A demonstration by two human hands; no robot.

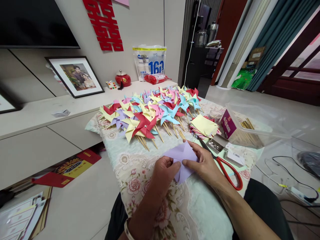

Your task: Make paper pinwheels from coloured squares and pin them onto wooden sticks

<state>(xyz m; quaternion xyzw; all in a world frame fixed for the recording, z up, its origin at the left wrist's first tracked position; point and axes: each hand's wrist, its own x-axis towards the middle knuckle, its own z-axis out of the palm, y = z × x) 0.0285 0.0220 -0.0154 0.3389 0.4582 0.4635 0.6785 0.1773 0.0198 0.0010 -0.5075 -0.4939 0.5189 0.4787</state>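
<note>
Between my hands is a purple paper square [184, 152], cut and partly folded, held above the flowered tablecloth [140, 196]. My left hand [165, 168] grips its left side, thumb pressed near the middle. On the right side, my right hand [203, 163] pinches it with the thumb also near the centre. Just beyond lies a heap of paper pinwheels [147, 125] in red, yellow, blue, pink and purple on wooden sticks. Red-handled scissors [228, 173] rest beside my right forearm, close to a small box of metal fasteners [216, 145].
A stack of coloured paper squares [204, 126] lies right of the pinwheels. Farther right stands a clear plastic bin [260, 133] with wooden sticks. A white box [234, 157] sits near the scissors. Behind are a framed photo [75, 76], a red jar [123, 79] and a bag of cups [149, 63].
</note>
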